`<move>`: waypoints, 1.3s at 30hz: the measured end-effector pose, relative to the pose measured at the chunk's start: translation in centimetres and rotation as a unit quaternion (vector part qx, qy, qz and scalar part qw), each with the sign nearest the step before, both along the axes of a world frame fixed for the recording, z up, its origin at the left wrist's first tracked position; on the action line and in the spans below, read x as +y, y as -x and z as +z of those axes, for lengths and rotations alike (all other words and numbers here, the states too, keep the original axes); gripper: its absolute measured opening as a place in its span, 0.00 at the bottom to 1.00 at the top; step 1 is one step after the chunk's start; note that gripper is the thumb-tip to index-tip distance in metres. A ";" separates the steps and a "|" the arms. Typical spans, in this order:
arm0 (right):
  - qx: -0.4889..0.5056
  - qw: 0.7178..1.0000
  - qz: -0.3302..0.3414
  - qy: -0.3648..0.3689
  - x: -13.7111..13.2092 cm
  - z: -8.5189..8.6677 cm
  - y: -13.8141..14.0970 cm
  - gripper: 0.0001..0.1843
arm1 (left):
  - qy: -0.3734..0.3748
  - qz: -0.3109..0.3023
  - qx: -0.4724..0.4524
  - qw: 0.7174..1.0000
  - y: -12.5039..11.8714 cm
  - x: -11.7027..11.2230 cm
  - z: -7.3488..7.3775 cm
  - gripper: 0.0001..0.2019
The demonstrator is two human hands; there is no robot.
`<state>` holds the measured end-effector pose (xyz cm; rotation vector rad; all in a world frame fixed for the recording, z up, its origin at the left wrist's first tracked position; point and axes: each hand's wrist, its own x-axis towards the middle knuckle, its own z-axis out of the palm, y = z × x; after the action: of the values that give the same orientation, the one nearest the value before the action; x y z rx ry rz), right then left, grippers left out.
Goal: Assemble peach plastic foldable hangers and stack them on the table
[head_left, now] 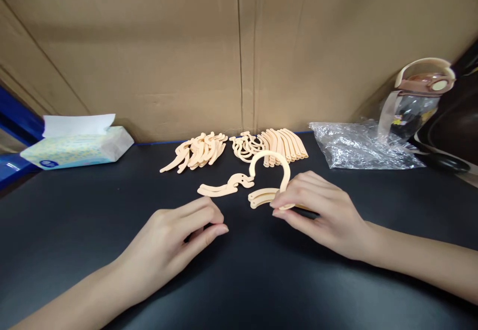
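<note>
My right hand (317, 210) rests on the black table, fingers pinched on a pale peach plastic arch piece (271, 163) that stands up from its fingertips. Curved peach strips (261, 196) lie just left of those fingertips. A flat wavy peach piece (224, 186) lies beside them. My left hand (179, 233) lies on the table below that piece, fingers loosely curled together, nothing visible in them. Farther back lie two heaps of the same parts, a left heap (197, 152) and a right heap (272, 146).
A tissue box (76, 146) sits at the back left. A crumpled clear plastic bag (358, 146) and a water bottle with a brown lid (414, 98) are at the back right. A cardboard wall (239, 46) closes the back of the black table (261, 280).
</note>
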<state>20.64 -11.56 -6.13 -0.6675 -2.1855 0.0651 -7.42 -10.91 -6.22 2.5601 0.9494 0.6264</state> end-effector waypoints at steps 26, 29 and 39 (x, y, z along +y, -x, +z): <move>0.284 0.826 0.069 0.482 4.1 -0.3 -2.7 0.17 | -0.161 -0.005 0.079 0.984 -4.2 -1.4 -0.5 0.10; 0.296 0.813 0.070 0.496 4.2 -0.2 -2.8 0.18 | -0.213 0.006 0.114 0.970 -5.2 -1.8 -0.6 0.16; 0.287 0.806 0.011 0.517 4.5 -0.5 -3.2 0.14 | -0.252 -0.011 0.173 0.952 -5.7 -2.4 0.1 0.22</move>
<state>23.83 -7.04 -6.66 -1.0201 -1.4156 1.3660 -1.70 -13.31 -6.17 3.2124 0.9599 0.4642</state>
